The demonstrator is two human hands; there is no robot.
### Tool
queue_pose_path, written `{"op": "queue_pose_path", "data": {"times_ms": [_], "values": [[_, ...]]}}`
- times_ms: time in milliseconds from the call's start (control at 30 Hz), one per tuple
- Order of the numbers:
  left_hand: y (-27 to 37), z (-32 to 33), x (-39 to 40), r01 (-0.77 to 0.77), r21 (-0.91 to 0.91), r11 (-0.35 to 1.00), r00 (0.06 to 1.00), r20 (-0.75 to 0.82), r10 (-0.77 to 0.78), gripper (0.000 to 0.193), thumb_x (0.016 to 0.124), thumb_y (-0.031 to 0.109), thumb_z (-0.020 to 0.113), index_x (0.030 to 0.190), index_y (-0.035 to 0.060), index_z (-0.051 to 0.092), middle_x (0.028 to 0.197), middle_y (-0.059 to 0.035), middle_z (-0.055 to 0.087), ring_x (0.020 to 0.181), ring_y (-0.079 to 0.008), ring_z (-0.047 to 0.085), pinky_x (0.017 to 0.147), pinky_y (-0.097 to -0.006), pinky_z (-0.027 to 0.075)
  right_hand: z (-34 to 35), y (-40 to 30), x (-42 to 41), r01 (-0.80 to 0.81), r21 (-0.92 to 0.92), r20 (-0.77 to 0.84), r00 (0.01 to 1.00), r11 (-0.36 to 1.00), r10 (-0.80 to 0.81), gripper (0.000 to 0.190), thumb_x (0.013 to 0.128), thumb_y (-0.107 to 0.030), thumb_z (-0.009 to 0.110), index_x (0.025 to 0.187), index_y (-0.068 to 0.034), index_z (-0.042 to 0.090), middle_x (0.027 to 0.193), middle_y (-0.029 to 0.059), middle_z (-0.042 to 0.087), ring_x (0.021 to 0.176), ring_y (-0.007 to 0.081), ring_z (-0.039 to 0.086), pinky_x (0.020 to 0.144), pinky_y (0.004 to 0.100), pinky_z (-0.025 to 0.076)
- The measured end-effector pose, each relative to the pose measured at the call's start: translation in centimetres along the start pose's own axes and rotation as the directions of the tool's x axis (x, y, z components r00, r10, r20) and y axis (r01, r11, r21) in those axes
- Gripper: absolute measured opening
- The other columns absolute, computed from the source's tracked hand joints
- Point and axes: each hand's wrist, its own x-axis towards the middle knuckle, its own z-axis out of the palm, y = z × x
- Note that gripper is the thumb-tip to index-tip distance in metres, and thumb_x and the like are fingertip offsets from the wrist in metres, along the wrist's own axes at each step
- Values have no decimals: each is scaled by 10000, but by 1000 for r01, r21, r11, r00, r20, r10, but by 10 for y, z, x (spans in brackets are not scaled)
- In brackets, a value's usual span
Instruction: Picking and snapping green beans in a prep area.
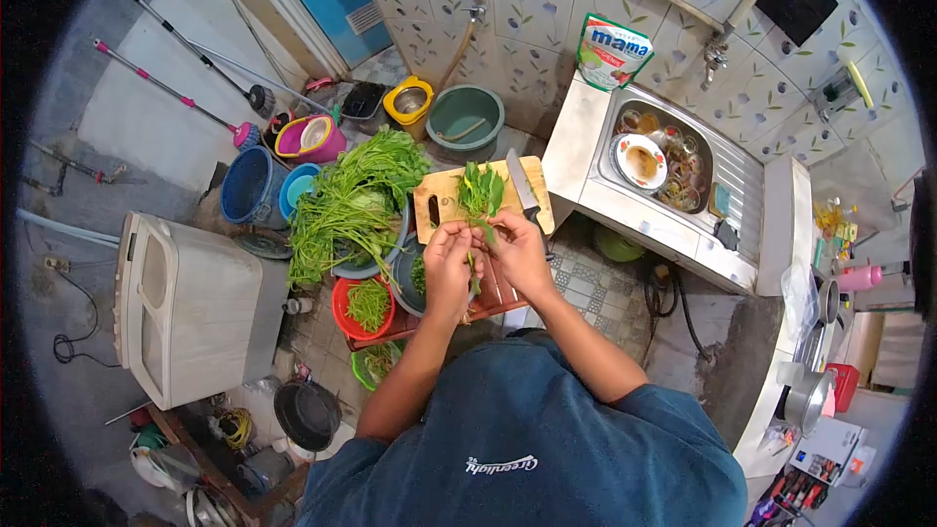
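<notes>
My left hand and my right hand meet over the near edge of a wooden cutting board, both gripping a green leafy stem. Picked leaves lie in a pile on the board. To their right lies a kitchen knife, its blade pointing away and its dark handle over the board's right edge. Left of the board, a large heap of leafy greens overhangs a grey basin. Cut green stems fill a red bowl. A dark bowl of chopped greens is partly hidden by my left hand.
A sink with dirty dishes is at the right, a detergent pouch behind it. Green and blue tubs stand beyond the greens. A washing machine is at the left. A green bowl with plant scraps sits near me.
</notes>
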Motion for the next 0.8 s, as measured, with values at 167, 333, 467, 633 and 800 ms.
{"op": "queue_pose_path", "data": {"times_ms": [167, 333, 467, 633, 800], "values": [[-4, -16, 3, 214, -328, 920, 967, -64, -247, 91, 917, 118, 500, 950, 41, 534, 761, -25, 533, 510, -76, 429, 449, -213, 322, 19, -4, -12, -109, 121, 66, 993, 987, 101, 57, 867, -9, 582, 839, 37, 564, 809, 9, 522, 626, 61, 457, 568, 189, 364], [-3, -62, 23, 181, -423, 888, 921, -243, -303, 87, 915, 159, 507, 843, 111, 505, 700, 39, 451, 481, -65, 345, 430, -204, 283, 15, 14, -23, 216, -261, 146, 972, 941, -183, 55, 877, -26, 574, 879, 25, 554, 776, 36, 550, 611, 75, 518, 548, 203, 405], [9, -83, 19, 123, -404, 907, 947, -227, -229, 63, 915, 150, 518, 868, 108, 519, 735, 35, 476, 502, -62, 357, 440, -204, 293, -9, 45, -10, 21, -321, 33, 999, 947, -11, 50, 877, -54, 582, 873, -5, 570, 599, 6, 535, 534, 65, 507, 480, 215, 388], [13, -84, 3, 81, -370, 925, 951, -249, -183, 33, 923, 125, 513, 907, 102, 531, 784, 12, 497, 510, -68, 368, 446, -206, 302, -38, 65, 50, 111, -499, -140, 968, 859, -206, 95, 875, -82, 591, 872, 12, 592, 624, 66, 559, 571, 100, 510, 518, 257, 414], [20, -91, -11, 32, -352, 935, 960, -250, -127, 38, 928, 119, 506, 947, 91, 523, 790, -2, 508, 511, -69, 380, 448, -206, 307, -40, 69, 104, 138, -662, -108, 955, 737, -276, 108, 826, -61, 612, 871, 37, 626, 677, 130, 623, 600, 174, 589, 565, 305, 460]]}}
